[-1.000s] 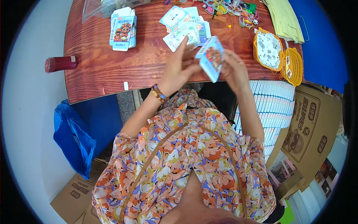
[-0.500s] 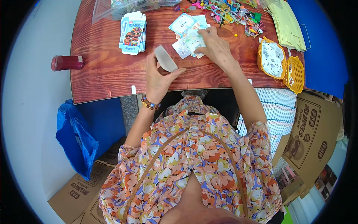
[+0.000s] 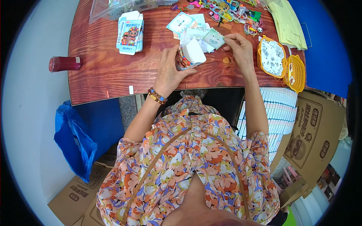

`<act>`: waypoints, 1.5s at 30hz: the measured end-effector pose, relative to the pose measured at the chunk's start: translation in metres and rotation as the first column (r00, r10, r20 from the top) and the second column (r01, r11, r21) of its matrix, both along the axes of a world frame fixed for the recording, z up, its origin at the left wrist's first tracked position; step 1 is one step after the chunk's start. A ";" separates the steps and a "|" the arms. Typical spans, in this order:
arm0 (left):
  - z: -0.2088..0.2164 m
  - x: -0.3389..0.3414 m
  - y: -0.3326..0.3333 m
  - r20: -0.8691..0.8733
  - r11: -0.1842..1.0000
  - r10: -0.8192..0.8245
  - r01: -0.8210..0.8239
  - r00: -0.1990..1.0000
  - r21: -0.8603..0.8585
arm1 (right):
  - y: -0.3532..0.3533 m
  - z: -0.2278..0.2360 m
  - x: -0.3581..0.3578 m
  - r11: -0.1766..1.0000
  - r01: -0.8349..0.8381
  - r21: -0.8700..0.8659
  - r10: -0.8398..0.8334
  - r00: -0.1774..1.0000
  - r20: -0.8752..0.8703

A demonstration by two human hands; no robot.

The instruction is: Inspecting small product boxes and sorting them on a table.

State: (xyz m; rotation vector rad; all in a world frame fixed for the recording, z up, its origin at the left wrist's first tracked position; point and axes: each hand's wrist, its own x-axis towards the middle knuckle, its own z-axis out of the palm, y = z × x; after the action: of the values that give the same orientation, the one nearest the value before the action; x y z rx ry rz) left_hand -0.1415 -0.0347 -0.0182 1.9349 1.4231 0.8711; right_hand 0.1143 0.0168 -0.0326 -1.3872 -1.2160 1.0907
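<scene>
My left hand (image 3: 169, 71) is closed round a small printed carton (image 3: 184, 59) whose white flap stands up, tilted toward the right. Between thumb and fingers, my right hand (image 3: 241, 51) pinches a small greenish card or packet (image 3: 214, 38) by its right edge, just beside the carton's flap. Behind the carton lies a loose spread of pale patterned cards (image 3: 182, 25), partly hidden by the flap and the held piece. To the left, a stack of flat blue-and-white cartons (image 3: 130, 35) rests on the wooden table (image 3: 109, 75).
Colourful cords and small charms (image 3: 230, 13) lie at the back, near a clear plastic bin (image 3: 141, 11). On the right are yellow baskets (image 3: 296, 73), one filled with small white packets, and yellow sheets (image 3: 287, 26). A dark red bottle (image 3: 66, 64) lies at the left edge; packed cartons (image 3: 271, 109) stand below right.
My left hand has moved right and turned the carton so its printed side shows. My right hand has lifted a greenish piece off the card spread and drawn it rightward.
</scene>
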 end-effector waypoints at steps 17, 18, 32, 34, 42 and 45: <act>-0.004 0.027 0.000 -0.133 0.982 0.042 -0.017 0.990 0.187 | -0.059 0.051 -0.039 0.977 0.138 0.162 -0.121 0.986 -0.114; -0.004 0.027 0.000 -0.132 0.982 0.043 -0.018 0.990 0.187 | -0.059 0.049 -0.040 0.977 0.137 0.162 -0.120 0.986 -0.113; -0.002 0.027 0.004 -0.163 0.987 0.070 -0.044 0.984 0.156 | -0.063 0.031 -0.045 0.981 0.119 0.156 -0.145 0.975 0.167; -0.004 0.027 0.005 -0.184 0.983 0.066 -0.032 0.981 0.181 | -0.063 0.037 -0.049 0.976 0.104 0.192 -0.154 0.951 0.270; -0.007 0.030 0.013 -0.193 0.974 0.054 -0.009 0.980 0.224 | -0.067 0.039 -0.029 0.962 0.112 0.248 -0.213 0.876 0.433; -0.007 0.024 0.015 -0.220 0.978 0.017 0.029 0.975 0.205 | -0.067 0.032 0.001 0.937 0.131 0.323 -0.264 0.872 0.413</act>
State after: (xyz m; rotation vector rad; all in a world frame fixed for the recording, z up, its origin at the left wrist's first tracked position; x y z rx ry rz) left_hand -0.1174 -0.0202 -0.0255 2.2511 1.5005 0.8510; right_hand 0.1149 -0.0505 -0.0004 -1.5428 -1.4527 0.4287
